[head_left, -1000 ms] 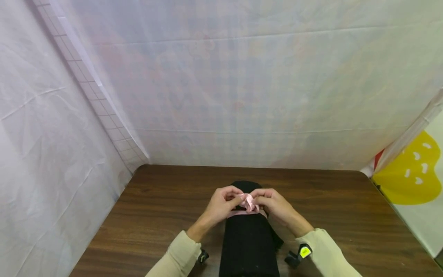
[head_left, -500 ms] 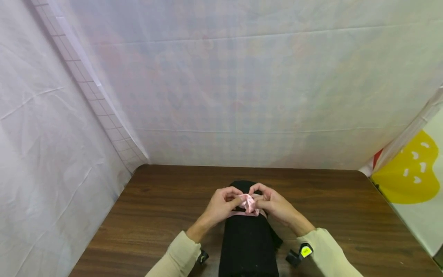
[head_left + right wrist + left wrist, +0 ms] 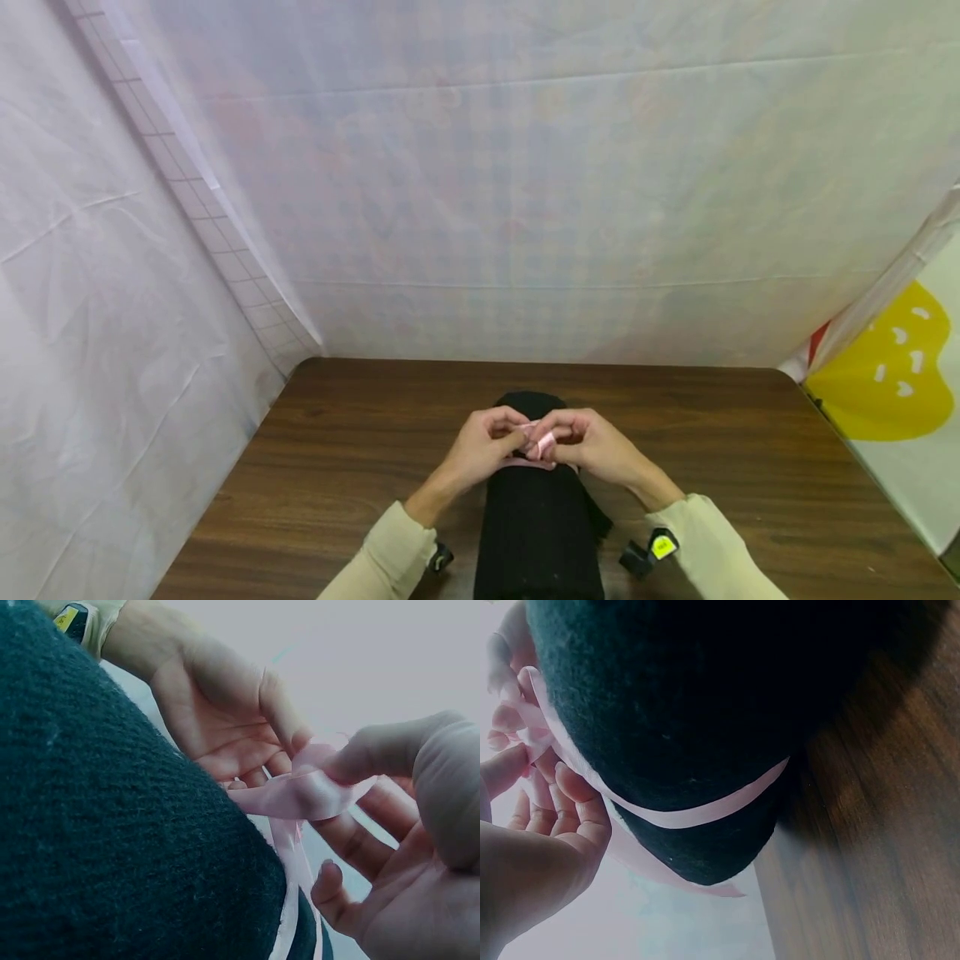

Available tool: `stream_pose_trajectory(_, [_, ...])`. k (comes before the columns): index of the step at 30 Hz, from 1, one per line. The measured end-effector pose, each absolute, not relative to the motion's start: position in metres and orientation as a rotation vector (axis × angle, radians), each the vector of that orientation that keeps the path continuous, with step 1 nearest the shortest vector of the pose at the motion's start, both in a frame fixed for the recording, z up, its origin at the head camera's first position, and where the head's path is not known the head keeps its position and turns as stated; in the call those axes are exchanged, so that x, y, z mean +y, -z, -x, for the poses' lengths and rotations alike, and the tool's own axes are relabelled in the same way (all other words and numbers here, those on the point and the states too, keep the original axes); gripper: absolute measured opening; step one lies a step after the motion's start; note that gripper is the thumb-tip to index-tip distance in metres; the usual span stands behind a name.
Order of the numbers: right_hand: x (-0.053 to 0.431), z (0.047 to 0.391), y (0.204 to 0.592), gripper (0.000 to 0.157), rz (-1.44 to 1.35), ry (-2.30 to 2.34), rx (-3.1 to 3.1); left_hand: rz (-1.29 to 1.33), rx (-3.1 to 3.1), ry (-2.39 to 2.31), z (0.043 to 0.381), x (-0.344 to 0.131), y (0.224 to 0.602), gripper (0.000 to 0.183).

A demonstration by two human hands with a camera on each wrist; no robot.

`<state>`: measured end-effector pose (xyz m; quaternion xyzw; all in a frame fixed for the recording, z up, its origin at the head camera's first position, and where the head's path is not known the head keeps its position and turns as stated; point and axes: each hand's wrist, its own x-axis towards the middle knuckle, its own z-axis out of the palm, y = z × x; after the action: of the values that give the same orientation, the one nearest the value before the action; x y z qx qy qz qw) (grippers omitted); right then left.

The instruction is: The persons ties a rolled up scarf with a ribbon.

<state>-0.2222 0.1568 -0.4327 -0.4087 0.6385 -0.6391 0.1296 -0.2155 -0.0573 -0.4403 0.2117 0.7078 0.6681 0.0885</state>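
A pink satin ribbon (image 3: 545,443) is wrapped round a long black knit-covered form (image 3: 538,525), with a loop gathered on top. My left hand (image 3: 480,442) pinches the ribbon between thumb and fingers on the left side of the form. Opposite it, my right hand (image 3: 600,446) pinches the loop (image 3: 322,793), thumb over the satin in the right wrist view. Both hands' fingertips nearly meet above the form. In the left wrist view the ribbon band (image 3: 690,816) crosses the fabric, and a loose tail (image 3: 667,874) hangs past it.
The form lies on a dark wooden table (image 3: 360,467). Behind the table hangs a pale curtain (image 3: 517,192), with another white sheet (image 3: 112,333) on the left. A yellow printed shape (image 3: 892,375) shows at the right.
My right hand's fingers have lifted, then come down and closed over the ribbon loop, shifting slightly left. The loop is more covered now. My left hand keeps its place.
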Motion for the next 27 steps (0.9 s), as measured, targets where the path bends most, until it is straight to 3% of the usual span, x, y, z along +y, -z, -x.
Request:
stream_pose_trajectory(9, [0.1564,0.2217,0.4357,0.011,1.114,1.912,2.045,-0.583,1.928,-2.059,0.216,-0.0562,0.4405,0.02])
stream_pose_trajectory(27, [0.1532,0.2187,0.4362,0.003,0.945,1.943,2.487,-0.67,2.293,-1.915,0.2165,-0.0557,0.4419,0.011])
